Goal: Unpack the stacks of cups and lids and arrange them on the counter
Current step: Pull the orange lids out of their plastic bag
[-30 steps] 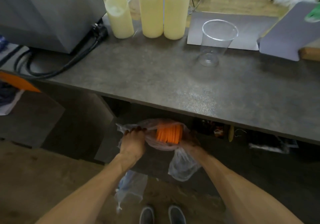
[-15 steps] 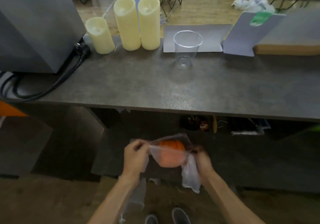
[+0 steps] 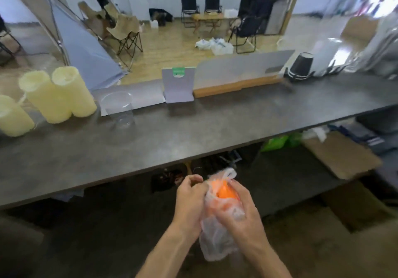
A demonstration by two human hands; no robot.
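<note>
Orange shows through a thin clear plastic bag held below the front edge of the grey counter, but the film and motion blur hide whether the orange stack is lids or cups. The left hand is closed, pinching the bag's upper edge, and the right hand is wrapped around the bag and the orange stack inside, its fingers covering much of it. On the counter, well apart from the hands, a clear cup stands upright just beside three pale yellow stacks, the leftmost cut off by the frame edge.
</note>
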